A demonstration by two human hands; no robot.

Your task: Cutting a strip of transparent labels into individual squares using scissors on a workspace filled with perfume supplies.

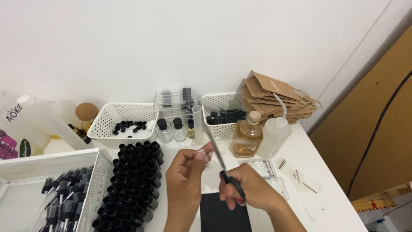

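My right hand (pixel 251 189) grips the black handles of a pair of scissors (pixel 221 161), whose blades point up and to the left. My left hand (pixel 186 172) pinches a small clear piece (pixel 205 155) at its fingertips, right beside the scissor blades. Both hands hover above a black rectangular pad (pixel 223 215) near the table's front edge. The blades are blurred, so I cannot tell whether they touch the piece.
Many black-capped vials (pixel 133 184) stand in rows at the left, beside a white basket of black pump tops (pixel 64 202). Two white baskets (pixel 113 116) (pixel 221 103), small glass bottles (pixel 171 131), an amber cork-stoppered bottle (pixel 246 137), a plastic squeeze bottle (pixel 274 135) and brown paper bags (pixel 270 96) line the back.
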